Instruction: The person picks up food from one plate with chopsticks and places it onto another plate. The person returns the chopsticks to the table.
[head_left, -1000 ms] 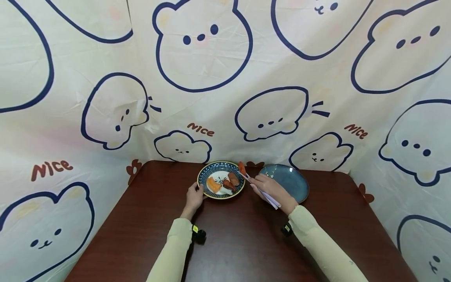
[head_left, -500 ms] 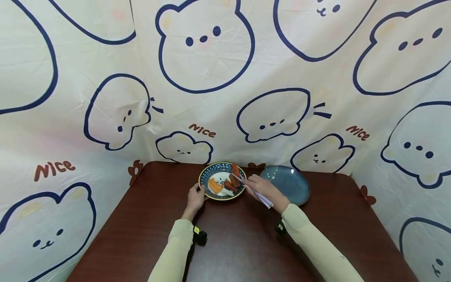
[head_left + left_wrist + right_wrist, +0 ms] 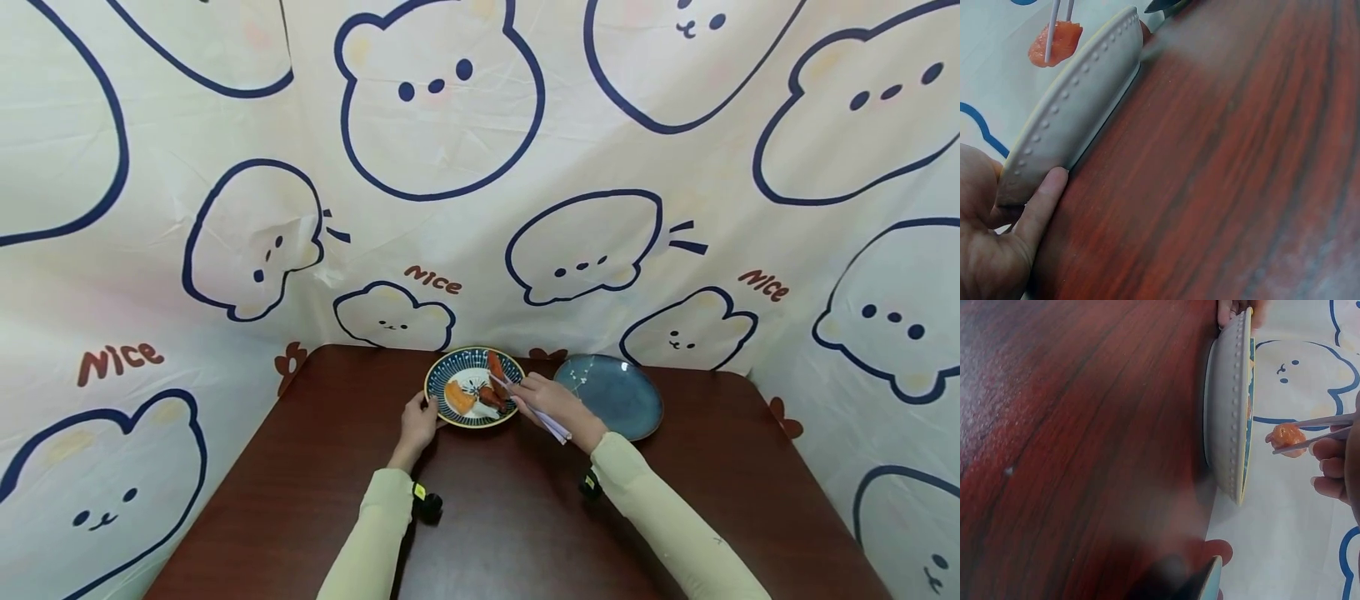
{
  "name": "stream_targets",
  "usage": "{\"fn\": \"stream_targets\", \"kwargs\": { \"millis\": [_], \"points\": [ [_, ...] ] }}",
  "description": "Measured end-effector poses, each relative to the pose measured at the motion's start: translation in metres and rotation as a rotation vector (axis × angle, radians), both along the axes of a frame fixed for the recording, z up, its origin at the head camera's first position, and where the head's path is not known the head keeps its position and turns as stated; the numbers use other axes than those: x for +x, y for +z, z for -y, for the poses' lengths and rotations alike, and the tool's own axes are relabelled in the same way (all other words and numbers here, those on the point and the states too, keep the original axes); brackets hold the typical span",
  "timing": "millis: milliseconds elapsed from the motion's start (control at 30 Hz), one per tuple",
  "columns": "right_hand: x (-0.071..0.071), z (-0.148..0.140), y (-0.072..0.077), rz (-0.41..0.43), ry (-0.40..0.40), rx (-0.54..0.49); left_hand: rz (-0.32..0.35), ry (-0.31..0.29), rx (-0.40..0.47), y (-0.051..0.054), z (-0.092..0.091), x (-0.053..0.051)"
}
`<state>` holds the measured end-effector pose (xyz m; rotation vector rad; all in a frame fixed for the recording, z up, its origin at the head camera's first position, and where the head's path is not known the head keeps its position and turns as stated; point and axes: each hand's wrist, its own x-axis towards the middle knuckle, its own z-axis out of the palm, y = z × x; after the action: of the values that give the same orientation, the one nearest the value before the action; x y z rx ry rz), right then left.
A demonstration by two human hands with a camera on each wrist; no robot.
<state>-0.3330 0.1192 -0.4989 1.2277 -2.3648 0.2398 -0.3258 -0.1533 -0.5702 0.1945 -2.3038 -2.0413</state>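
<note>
My left hand (image 3: 416, 427) grips the left rim of a deep blue-and-white patterned plate (image 3: 444, 367) with a yellow edge. In the left wrist view, one digit presses on its white outer wall (image 3: 1079, 94). My right hand (image 3: 553, 402) holds pale purple chopsticks (image 3: 552, 427). Pinched between their tips is an orange-red piece of food (image 3: 1287, 439), lifted above the plate's far right part. On the plate lie a yellow-orange piece (image 3: 458, 397), a reddish-brown piece (image 3: 491, 397) and something whitish (image 3: 483, 411). Another brown piece is partly covered by the chopsticks.
A flat blue plate (image 3: 618, 398) with a small white blossom pattern stands at the right, beside my right forearm. Both plates are near the back edge of the dark brown table (image 3: 495, 517). A cartoon-printed cloth (image 3: 465, 233) hangs close behind and at both sides.
My right hand has moved left with the chopsticks, carrying the orange-red piece from the patterned plate's right rim to above the plate. My left hand keeps its grip on the rim.
</note>
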Motion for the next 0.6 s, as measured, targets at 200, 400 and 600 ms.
{"fn": "stream_targets", "kwargs": {
  "millis": [200, 400, 600],
  "points": [
    [-0.0013, 0.0036, -0.0015, 0.047, -0.004, -0.011, -0.005, -0.012, 0.003, -0.0007, -0.001, -0.0019],
    [-0.0055, 0.0082, -0.0036, -0.026, 0.023, -0.015, -0.003, -0.012, 0.009, 0.0001, -0.0001, -0.0017],
    [-0.0086, 0.0103, -0.0028, -0.064, 0.046, 0.001, -0.006, -0.009, 0.005, 0.0023, -0.0013, -0.0008]
  ]
}}
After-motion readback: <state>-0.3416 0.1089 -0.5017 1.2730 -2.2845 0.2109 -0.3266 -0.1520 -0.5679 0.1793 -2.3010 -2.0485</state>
